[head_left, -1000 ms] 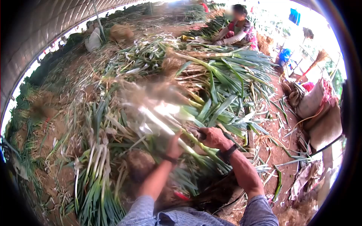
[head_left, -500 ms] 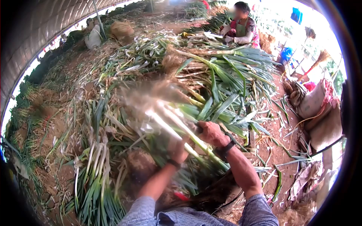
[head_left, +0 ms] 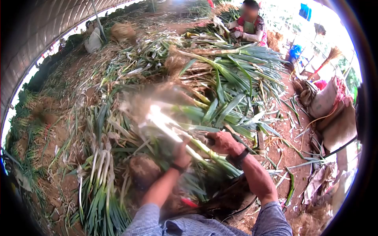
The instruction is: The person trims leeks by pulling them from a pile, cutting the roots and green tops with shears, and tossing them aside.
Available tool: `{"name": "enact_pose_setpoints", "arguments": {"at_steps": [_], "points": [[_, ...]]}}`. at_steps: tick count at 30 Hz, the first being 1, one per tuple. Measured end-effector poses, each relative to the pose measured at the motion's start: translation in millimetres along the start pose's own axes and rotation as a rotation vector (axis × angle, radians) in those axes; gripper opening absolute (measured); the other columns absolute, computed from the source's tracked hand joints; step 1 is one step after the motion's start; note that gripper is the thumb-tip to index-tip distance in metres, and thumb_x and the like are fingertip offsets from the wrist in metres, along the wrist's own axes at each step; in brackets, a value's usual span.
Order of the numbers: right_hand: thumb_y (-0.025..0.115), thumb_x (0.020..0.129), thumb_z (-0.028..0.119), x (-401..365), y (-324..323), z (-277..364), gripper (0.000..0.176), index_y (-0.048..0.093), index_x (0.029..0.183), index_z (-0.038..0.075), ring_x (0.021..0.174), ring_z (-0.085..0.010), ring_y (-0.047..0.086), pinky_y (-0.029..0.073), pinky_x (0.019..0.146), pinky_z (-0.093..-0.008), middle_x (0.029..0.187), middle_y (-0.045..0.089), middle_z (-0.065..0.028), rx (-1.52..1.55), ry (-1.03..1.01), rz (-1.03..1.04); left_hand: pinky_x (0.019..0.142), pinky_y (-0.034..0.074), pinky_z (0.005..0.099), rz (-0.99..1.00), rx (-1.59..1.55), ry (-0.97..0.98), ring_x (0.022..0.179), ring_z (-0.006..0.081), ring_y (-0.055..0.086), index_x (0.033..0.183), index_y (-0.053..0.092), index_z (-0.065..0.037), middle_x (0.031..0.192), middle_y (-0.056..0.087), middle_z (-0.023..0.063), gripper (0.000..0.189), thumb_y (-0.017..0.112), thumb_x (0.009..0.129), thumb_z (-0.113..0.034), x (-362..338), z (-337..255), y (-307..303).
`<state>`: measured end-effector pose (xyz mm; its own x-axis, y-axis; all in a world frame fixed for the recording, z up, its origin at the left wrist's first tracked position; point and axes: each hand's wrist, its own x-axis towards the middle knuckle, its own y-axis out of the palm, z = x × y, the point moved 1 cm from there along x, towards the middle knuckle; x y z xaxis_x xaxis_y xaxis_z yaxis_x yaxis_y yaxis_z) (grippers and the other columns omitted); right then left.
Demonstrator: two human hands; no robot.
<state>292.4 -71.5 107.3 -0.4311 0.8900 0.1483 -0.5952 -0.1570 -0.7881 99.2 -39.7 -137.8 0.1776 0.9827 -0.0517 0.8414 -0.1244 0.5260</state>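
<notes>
— Far left?
— Bundle of long green vegetables [head_left: 103, 169], pale stems bare, leaves fanned toward the wearer. Judged finished.
— Centre?
— Item: long-stemmed stalks [head_left: 164, 126], slanting across the front of both hands, root end blurred, pale stems mostly bare. Judged part-done.
— Left hand [head_left: 182, 154]?
— At the stalks; fingers blurred, grip cannot be told.
— Right of that?
— Dark item [head_left: 209, 139], kind unclear, close beside the stalks. Right hand [head_left: 224, 142]: fingers folded in, clamped on it.
— Beyond?
— One large heap of leafy stalks [head_left: 246, 74], brown roots and dry sheaths attached. Judged untreated, so much is left.
— Far right?
— Sacks [head_left: 325, 100], stuffed, leaning together.
— Brands, labels, writing?
— None legible, left to right; any print on the sacks is too indistinct.
</notes>
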Motion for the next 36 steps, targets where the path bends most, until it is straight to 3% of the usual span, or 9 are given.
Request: {"name": "enact_pose_setpoints", "arguments": {"at_steps": [5, 9, 17, 19, 20, 25, 30, 32, 36], "points": [[0.067, 0.080, 0.026, -6, 4, -19, 0.033, 0.071, 0.109, 0.009, 0.077, -0.0353, 0.068, 0.054, 0.069, -0.0451, 0.086, 0.070, -0.0201, -0.076, -0.078, 0.129, 0.083, 0.054, 0.0423, -0.109, -0.164, 0.004, 0.092, 0.0270, 0.065, 0.108, 0.061, -0.007, 0.098, 0.067, 0.0103, 0.028, 0.055, 0.094, -0.031, 1, -30, 12], [0.068, 0.080, 0.028, -14, -6, -32, 0.037, 0.070, 0.111, 0.010, 0.078, -0.0350, 0.067, 0.053, 0.073, -0.0419, 0.088, 0.070, -0.0171, -0.122, 0.199, 0.251, 0.080, 0.054, 0.0407, -0.292, -0.355, -0.097, 0.089, 0.0252, 0.065, 0.111, 0.060, -0.007, 0.098, 0.067, 0.0099, 0.042, 0.056, 0.094, -0.045, -5, -106, 44], [0.070, 0.077, 0.034, -55, -32, -55, 0.047, 0.068, 0.119, 0.012, 0.086, -0.0333, 0.067, 0.052, 0.079, -0.0423, 0.094, 0.071, -0.0166, -0.111, 0.329, 0.373, 0.064, 0.053, 0.0417, -0.449, -0.098, -0.051, 0.084, 0.0231, 0.067, 0.110, 0.063, -0.010, 0.096, 0.068, 0.0072, 0.034, 0.071, 0.088, -0.035, 52, -161, -21], [0.069, 0.076, 0.032, -64, -37, -48, 0.041, 0.070, 0.110, 0.009, 0.087, -0.0358, 0.066, 0.052, 0.080, -0.0446, 0.094, 0.070, -0.0185, -0.087, 0.354, 0.385, 0.064, 0.054, 0.0422, -0.410, -0.039, 0.042, 0.082, 0.0218, 0.067, 0.106, 0.065, -0.010, 0.095, 0.067, 0.0059, 0.031, 0.076, 0.085, -0.031, 58, -179, -25], [0.069, 0.076, 0.034, -67, -28, -66, 0.048, 0.069, 0.118, 0.010, 0.088, -0.0356, 0.066, 0.052, 0.080, -0.0435, 0.096, 0.071, -0.0188, -0.106, 0.316, 0.402, 0.064, 0.054, 0.0415, -0.426, -0.015, 0.056, 0.082, 0.0213, 0.066, 0.106, 0.065, -0.010, 0.095, 0.067, 0.0057, 0.031, 0.077, 0.084, -0.029, 62, -188, -25], [0.068, 0.079, 0.033, -62, -22, -57, 0.044, 0.069, 0.117, 0.011, 0.088, -0.0349, 0.067, 0.052, 0.080, -0.0436, 0.095, 0.071, -0.0182, -0.042, 0.313, 0.386, 0.065, 0.056, 0.0377, -0.456, 0.034, 0.065, 0.080, 0.0199, 0.066, 0.108, 0.066, -0.007, 0.097, 0.068, 0.0060, 0.033, 0.078, 0.084, -0.025, 53, -220, -12], [0.064, 0.083, 0.028, -48, -3, -57, 0.036, 0.070, 0.116, 0.014, 0.082, -0.0347, 0.067, 0.052, 0.075, -0.0439, 0.092, 0.070, -0.0178, -0.066, 0.245, 0.256, 0.070, 0.056, 0.0356, -0.225, 0.045, 0.038, 0.085, 0.0198, 0.067, 0.116, 0.063, -0.007, 0.096, 0.067, 0.0048, 0.041, 0.069, 0.091, -0.039, 61, -201, -27], [0.064, 0.081, 0.025, -41, 2, -50, 0.032, 0.071, 0.111, 0.018, 0.083, -0.0357, 0.067, 0.053, 0.075, -0.0450, 0.091, 0.071, -0.0150, -0.051, 0.245, 0.206, 0.071, 0.056, 0.0363, -0.254, 0.063, 0.022, 0.088, 0.0193, 0.066, 0.117, 0.063, -0.009, 0.098, 0.067, 0.0046, 0.041, 0.068, 0.092, -0.041, 64, -201, -24], [0.063, 0.087, 0.031, -26, 14, -46, 0.027, 0.070, 0.105, 0.011, 0.082, -0.0367, 0.068, 0.053, 0.072, -0.0455, 0.088, 0.071, -0.0166, -0.126, 0.147, 0.103, 0.072, 0.056, 0.0400, -0.181, 0.086, 0.008, 0.092, 0.0199, 0.066, 0.119, 0.062, -0.011, 0.103, 0.068, 0.0043, 0.047, 0.063, 0.093, -0.050, 59, -205, -27]]}}
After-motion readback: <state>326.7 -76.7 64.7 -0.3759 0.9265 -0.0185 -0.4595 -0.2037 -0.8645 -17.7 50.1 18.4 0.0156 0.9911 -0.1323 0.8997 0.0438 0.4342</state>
